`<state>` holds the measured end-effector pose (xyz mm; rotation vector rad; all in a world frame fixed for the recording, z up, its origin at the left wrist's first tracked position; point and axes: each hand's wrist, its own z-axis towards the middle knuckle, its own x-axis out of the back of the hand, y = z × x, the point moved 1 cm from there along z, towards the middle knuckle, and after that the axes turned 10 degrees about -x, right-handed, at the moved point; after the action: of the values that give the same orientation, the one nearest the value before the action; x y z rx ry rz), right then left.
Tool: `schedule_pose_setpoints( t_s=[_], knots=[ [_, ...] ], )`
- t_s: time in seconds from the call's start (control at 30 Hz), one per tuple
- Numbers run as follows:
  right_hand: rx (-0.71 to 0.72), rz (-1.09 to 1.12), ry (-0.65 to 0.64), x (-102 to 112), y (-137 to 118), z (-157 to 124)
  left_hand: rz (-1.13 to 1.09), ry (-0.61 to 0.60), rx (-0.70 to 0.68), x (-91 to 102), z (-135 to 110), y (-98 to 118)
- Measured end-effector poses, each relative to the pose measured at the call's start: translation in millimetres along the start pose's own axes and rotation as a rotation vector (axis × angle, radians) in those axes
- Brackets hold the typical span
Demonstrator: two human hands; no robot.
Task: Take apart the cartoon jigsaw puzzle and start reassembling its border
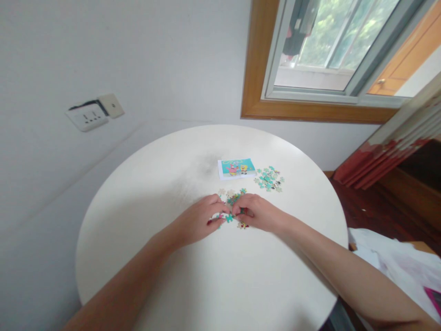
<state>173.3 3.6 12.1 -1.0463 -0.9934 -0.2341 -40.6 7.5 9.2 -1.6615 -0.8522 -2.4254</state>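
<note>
A teal jigsaw puzzle piece point(229, 218) lies between my two hands, low over the white round table point(165, 285). My left hand point(200, 219) is curled from the left, its thumb and index fingertips at that piece's edge. From the right, my right hand point(257, 211) pinches at the same piece with thumb and index finger. Loose jigsaw pieces point(233, 196) lie just beyond the fingers, partly hidden by my hands. Another few pieces point(243, 225) show below my right fingertips. Exactly how the fingertips grip is too small to make out.
Behind my hands lies a picture card point(236, 169) with a pink and a yellow cartoon figure. A pile of puzzle pieces point(269, 178) sits right of it. A wall with a socket point(87, 116) and a wood-framed window point(260, 108) border the table; white bags point(392, 262) are at right.
</note>
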Motion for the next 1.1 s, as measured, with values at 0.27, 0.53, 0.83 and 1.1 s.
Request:
schedule_pose_setpoints(
  t_s=[0.27, 0.53, 0.83, 1.1],
  knots=[
    [-0.027, -0.142, 0.086, 1, 8, 1, -0.01, 0.002, -0.002, -1.0, 0, -2],
    [0.045, -0.224, 0.016, -1, -6, -4, -0.025, -0.002, 0.018, -1.6, -1, -2],
    [0.028, -0.194, -0.017, -7, -8, -3, -0.028, 0.001, 0.014, -1.9, 0, -2],
    [-0.043, -0.235, -0.027, -4, -6, -2, -0.024, 0.002, 0.02, -0.5, -1, 0]
  ],
)
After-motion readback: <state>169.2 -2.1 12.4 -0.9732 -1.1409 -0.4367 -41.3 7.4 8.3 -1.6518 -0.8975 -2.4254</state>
